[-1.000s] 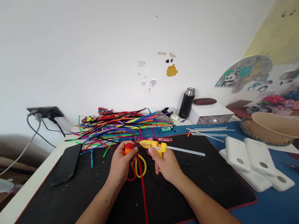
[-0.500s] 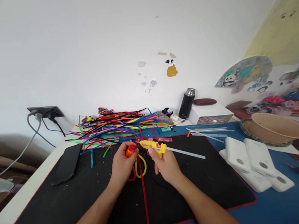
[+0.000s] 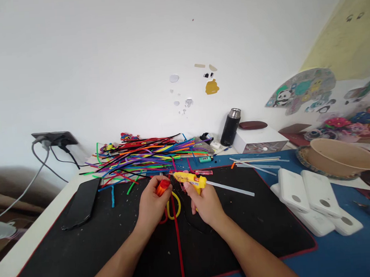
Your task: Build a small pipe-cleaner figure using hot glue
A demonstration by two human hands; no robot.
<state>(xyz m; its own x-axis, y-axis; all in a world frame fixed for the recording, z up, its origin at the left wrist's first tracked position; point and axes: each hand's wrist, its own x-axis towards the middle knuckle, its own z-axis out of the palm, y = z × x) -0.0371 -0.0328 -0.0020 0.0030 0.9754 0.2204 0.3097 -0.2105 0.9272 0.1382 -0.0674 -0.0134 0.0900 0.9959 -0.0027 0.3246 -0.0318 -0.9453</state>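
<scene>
Since a second ago: orange-red piece in left hand tilts and shifts slightly right, closer to nozzle — glue gun barely moves. Judgement: gluing contact imminent.

Gun in right hand, fingers wrapped round grip, above black mat. Long axis roughly level, nozzle pointing left toward piece, glue stick trailing right.

Left fingers closed on piece; red pipe cleaner runs toward viewer.

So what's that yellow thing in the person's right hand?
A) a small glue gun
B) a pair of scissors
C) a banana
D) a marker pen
A: the right hand grips a yellow glue gun with a clear glue stick sticking out of its back, its nozzle aimed at the orange-red piece held in the left hand.
</scene>
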